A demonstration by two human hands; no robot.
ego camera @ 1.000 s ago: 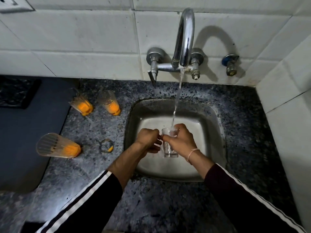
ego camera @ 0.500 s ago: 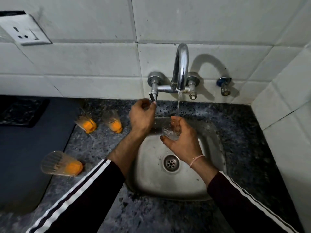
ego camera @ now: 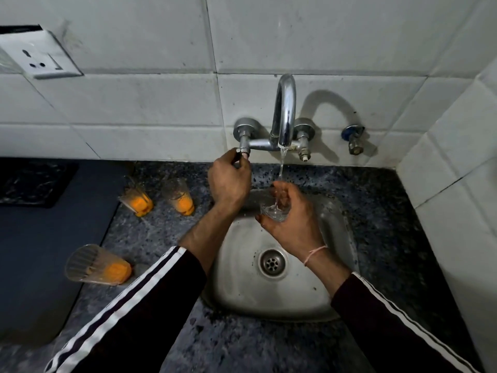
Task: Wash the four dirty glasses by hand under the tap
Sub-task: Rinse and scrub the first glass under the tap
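My left hand (ego camera: 228,181) pinches the tap handle (ego camera: 243,154); right hand (ego camera: 291,219) fingers wrap the glass (ego camera: 274,210) under the stream (ego camera: 281,168), over the sink (ego camera: 269,297).

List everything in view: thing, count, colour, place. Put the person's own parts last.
dirty glasses: three, clear with orange residue, on the counter left of the sink; two at the back, one nearer.
rinsed glass: one, clear, under the stream in the right hand.
tap: one, chrome, on the wall above the sink, running.
tap handle: one, chrome, at the tap's left end.
side valve: one, blue-capped metal, right of the tap.
sink: one, steel, set into the counter.
counter: one, dark speckled stone.
mat: one, black, far left.
socket: one, white, upper left wall.
left hand: grips the tap handle.
right hand: holds the rinsed glass.
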